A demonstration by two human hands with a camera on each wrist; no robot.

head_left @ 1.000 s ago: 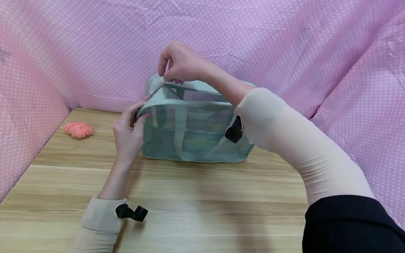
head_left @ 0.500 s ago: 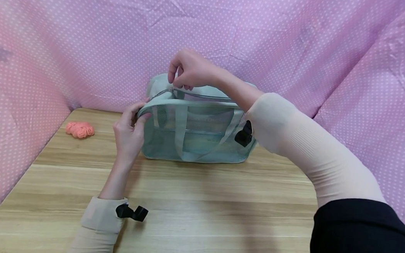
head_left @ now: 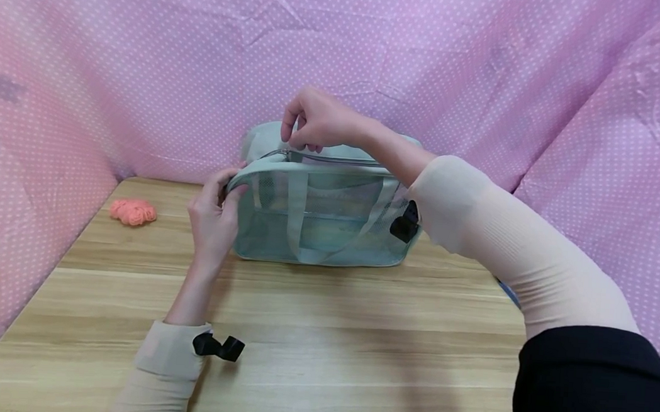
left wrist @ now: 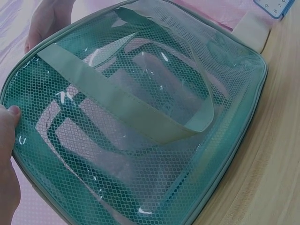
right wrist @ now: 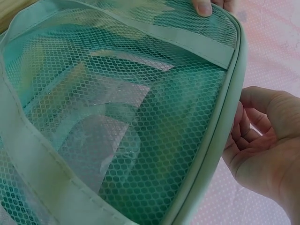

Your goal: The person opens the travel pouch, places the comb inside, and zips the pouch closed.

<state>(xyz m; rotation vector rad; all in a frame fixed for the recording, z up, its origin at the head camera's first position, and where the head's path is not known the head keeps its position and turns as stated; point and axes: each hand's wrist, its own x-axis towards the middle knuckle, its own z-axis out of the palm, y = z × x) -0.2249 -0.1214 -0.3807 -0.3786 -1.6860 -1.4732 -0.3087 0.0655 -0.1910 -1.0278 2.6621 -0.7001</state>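
Observation:
A mint-green see-through mesh bag stands upright on the table, its strap handle hanging down the front. My left hand grips the bag's top left corner, thumb on the front and fingers behind. Over the top, my right hand has thumb and index finger pinched together at the zipper, near its left part; the pull itself is hidden by the fingertips. In the right wrist view the right hand curls beside the bag's piped edge. The left wrist view shows the left thumb against the mesh.
A coral-pink ruffled bundle lies on the wooden table left of the bag. A blue-rimmed white object with numerals lies at the right, mostly behind the right arm in the head view. Pink dotted cloth surrounds the table.
My right hand has moved rightward and a little down along the bag's top, and the zipper gap at the left has narrowed. My left hand stays on the corner.

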